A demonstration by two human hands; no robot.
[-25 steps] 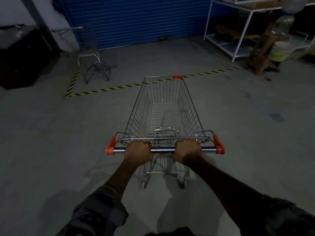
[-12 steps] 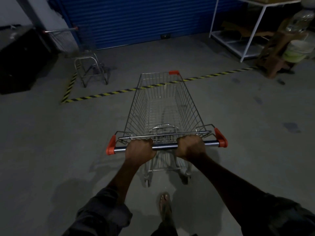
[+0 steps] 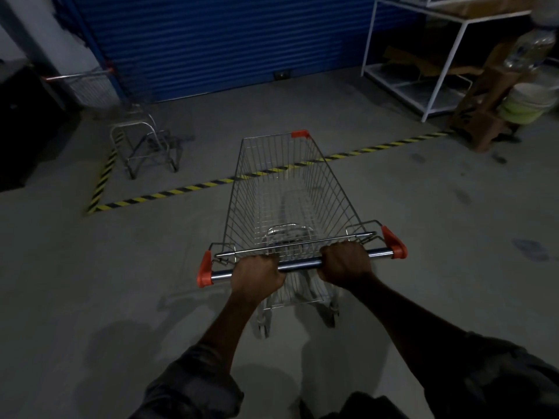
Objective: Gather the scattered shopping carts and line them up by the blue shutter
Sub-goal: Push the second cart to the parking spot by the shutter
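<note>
We have rolled the cart (image 3: 290, 189) nearer the blue shutter (image 3: 227, 40). Our left hand (image 3: 257, 276) and right hand (image 3: 344, 261) grip its handle (image 3: 299, 264); a second cart (image 3: 90, 86) stands far left.

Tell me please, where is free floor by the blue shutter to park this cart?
Free: the bare floor past the striped tape, with the blue shutter behind, the parked cart at its left and the white rack at its right. Crowded: the left corner around that cart, and the right side by the rack and wooden stool.
</note>
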